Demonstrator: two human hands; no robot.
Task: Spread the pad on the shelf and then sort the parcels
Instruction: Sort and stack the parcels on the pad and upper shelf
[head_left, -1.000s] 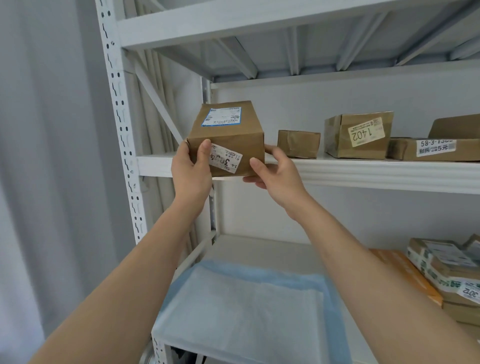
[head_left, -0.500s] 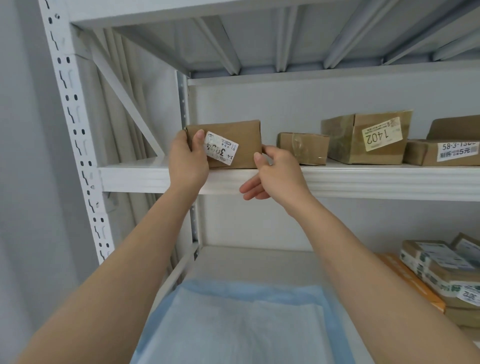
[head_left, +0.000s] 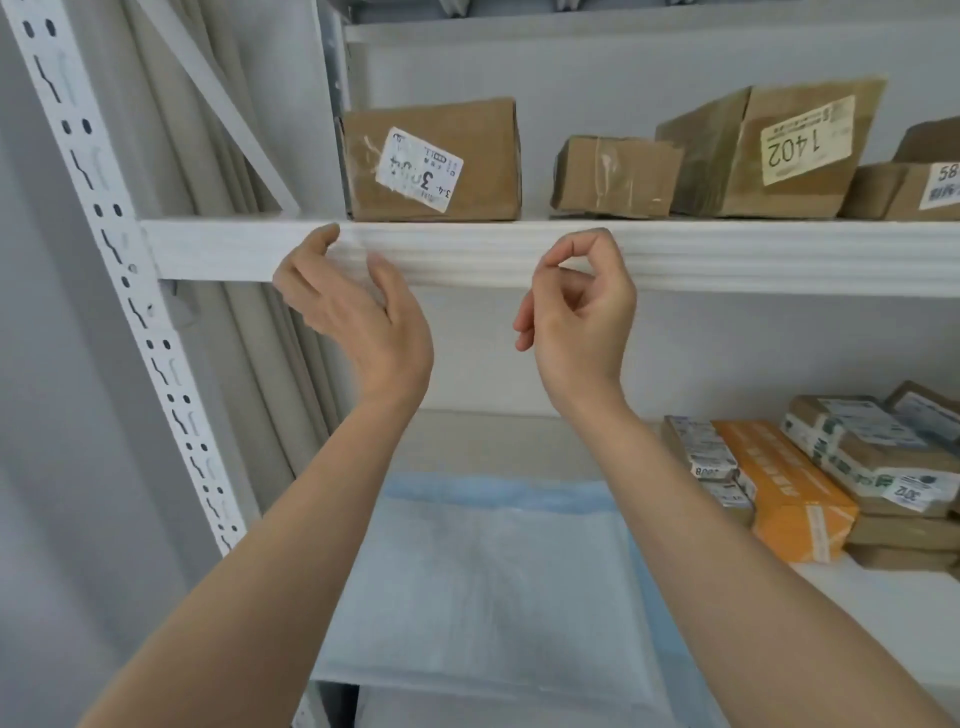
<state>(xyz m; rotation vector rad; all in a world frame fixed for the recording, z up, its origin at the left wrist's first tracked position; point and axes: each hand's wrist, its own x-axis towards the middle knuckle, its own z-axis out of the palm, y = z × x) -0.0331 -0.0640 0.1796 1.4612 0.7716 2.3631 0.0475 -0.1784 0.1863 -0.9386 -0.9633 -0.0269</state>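
Brown box sits flat on the top shelf, label out to read; both hands, left and right, hang below, fingers loose, holding nothing; blue pad covers the lower shelf.

Right of the right hand, the labelled box runs off the frame's edge, its number cut at "58". Below both hands, forearms cover parts of the blue pad.

— How are the arms?
— Both bare forearms reach up and forward, wrists apart.
— And the hands?
— The left hand is relaxed, fingers loosely extended, empty. The right hand has fingers loosely curled, thumb near forefinger, holding nothing.
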